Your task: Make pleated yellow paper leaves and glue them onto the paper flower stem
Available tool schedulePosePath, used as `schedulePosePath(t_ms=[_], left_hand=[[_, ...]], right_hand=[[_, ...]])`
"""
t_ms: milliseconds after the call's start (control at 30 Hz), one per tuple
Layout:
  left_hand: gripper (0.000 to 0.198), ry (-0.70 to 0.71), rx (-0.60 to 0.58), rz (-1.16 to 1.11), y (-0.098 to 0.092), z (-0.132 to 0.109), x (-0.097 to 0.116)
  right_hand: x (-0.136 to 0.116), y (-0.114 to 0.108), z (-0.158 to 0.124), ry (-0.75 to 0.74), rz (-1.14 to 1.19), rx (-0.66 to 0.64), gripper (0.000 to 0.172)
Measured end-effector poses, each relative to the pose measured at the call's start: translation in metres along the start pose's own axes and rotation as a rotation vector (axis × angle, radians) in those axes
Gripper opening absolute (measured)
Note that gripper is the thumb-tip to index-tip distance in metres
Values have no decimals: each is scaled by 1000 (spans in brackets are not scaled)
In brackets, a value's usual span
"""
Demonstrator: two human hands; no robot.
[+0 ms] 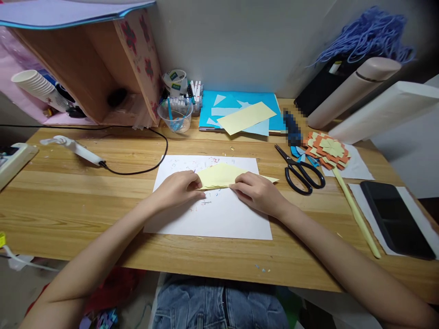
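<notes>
A piece of pale yellow paper (pixel 221 176), folded along its near edge, lies over a white sheet (pixel 212 219) with small coloured marks. My left hand (pixel 181 185) pinches the left end of the yellow paper between thumb and fingers. At the other end, my right hand (pixel 254 189) has its fingers closed on the near folded edge. A pointed corner of the yellow paper sticks out to the right, beyond the right hand. Black-handled scissors (pixel 300 171) rest partly open to the right of the white sheet.
Behind lies a blue folder (pixel 209 98) with paper pieces and a yellow strip (pixel 247 118). A clear plastic cup (pixel 175 116) stands left of it. On the right are a paper flower (pixel 327 148), a phone (pixel 394 217) and a bottle (pixel 353 91). A black cable (pixel 137 173) curves at left.
</notes>
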State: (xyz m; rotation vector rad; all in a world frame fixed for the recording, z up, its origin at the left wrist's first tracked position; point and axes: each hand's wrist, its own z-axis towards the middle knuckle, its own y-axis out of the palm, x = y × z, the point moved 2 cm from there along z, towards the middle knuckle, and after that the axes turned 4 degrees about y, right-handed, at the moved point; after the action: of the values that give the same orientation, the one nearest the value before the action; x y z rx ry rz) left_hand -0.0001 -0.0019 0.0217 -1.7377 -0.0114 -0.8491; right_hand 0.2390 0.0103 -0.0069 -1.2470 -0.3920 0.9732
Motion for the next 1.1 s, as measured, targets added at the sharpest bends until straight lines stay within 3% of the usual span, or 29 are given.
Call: schedulePosePath(t_ms=[167, 333, 500, 767, 1100], left_hand=[[15, -35, 74, 38, 7, 1, 0], [14, 81, 102, 175, 8, 1, 0], [11, 123, 81, 219, 4, -1, 3], [13, 80, 63, 282, -1, -1, 4], [19, 392, 38, 710, 3, -10, 1]], right_hand=[[-2, -2, 1, -4, -5, 5, 19], [-2, -2, 1, -4, -6, 5, 20], [-1, -2, 1, -3, -9, 6, 19], [-2, -2, 0, -12, -24, 12, 20], [-2, -2, 1, -18, 0, 11, 19]])
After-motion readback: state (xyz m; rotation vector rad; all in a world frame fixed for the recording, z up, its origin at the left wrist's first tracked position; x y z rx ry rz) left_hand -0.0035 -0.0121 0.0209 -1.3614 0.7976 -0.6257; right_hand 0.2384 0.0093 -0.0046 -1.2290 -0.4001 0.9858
